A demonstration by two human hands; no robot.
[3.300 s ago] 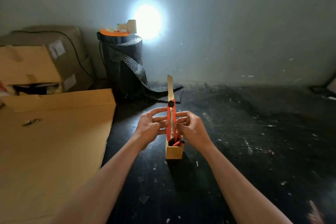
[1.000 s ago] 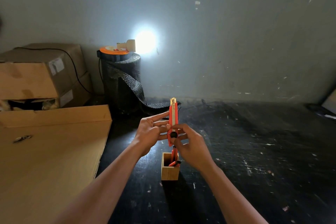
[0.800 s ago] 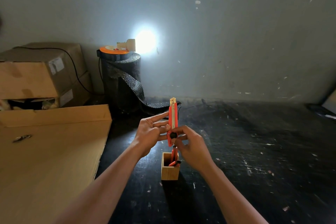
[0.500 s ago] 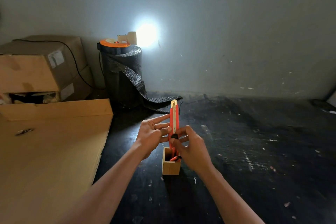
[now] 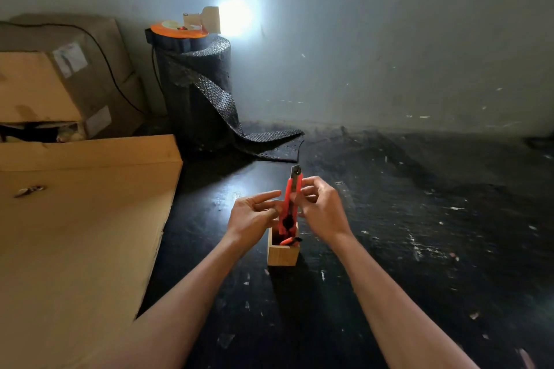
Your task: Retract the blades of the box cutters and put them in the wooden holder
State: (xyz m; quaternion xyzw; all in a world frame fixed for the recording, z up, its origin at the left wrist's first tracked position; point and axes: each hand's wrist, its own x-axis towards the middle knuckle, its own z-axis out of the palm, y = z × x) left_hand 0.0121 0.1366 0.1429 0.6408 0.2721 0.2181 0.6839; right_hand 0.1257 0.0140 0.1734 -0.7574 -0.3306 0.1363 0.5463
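Both hands are seen closed in around a red box cutter (image 5: 290,204) that is held upright, its lower end already dipped into the wooden holder (image 5: 282,254). By the right hand (image 5: 322,209) the upper part of the handle is pinched between thumb and fingertips; the left hand (image 5: 253,214) is kept half open, its fingers laid against the cutter's lower side, though whether they truly grip it cannot be told. Only a short dark tip is seen above the red body, so the blade is judged to be retracted, or nearly so. Inside the holder another red cutter (image 5: 288,240) is seen lying aslant.

Several mishaps can be foreseen. The holder is small and light-looking, and it is steadied by neither hand; if the cutter is pushed down off-centre or jams against the cutter already inside, the holder may be tipped on the black floor (image 5: 404,219). If the slider is not locked, the blade could be driven out again and a finger nicked.

On the cardboard boxes (image 5: 60,81) at the left, pale labels are seen, but no writing can be read. No brand is visible on the cutter.
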